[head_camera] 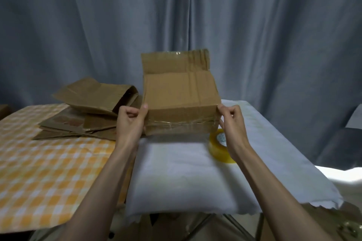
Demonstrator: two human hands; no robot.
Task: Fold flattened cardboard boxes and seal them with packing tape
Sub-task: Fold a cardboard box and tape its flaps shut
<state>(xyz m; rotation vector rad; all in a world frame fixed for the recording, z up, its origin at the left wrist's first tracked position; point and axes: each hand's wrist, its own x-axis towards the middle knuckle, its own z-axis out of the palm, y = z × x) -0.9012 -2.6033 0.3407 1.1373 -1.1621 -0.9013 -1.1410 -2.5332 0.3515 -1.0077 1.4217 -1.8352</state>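
While only the head view is given, everything is read from it: a cardboard box (181, 101) is held up over the white cloth (182, 178) at mid table, apparently clear of the cloth, tipped so one broad face is turned up toward the camera. The near-left corner is gripped by the left hand (131, 121), thumb on top, fingers curled round the edge. The near-right corner is pinched by the right hand (232, 123), fingers curled likewise. One seam along the near face is seen covered with clear tape, so one end is judged sealed. At the far end a flap (174, 62) is stood up, unfolded, not yet taped; that end is judged still to be closed. A tape roll (218, 146) is lain on the cloth just near-right of the box, partly hidden by the right wrist. A stack of flattened boxes (88, 111) is left on the checked cloth (39, 172) at left, one partly opened, so more boxes are judged pending. Grey curtain (254, 35) is hung behind
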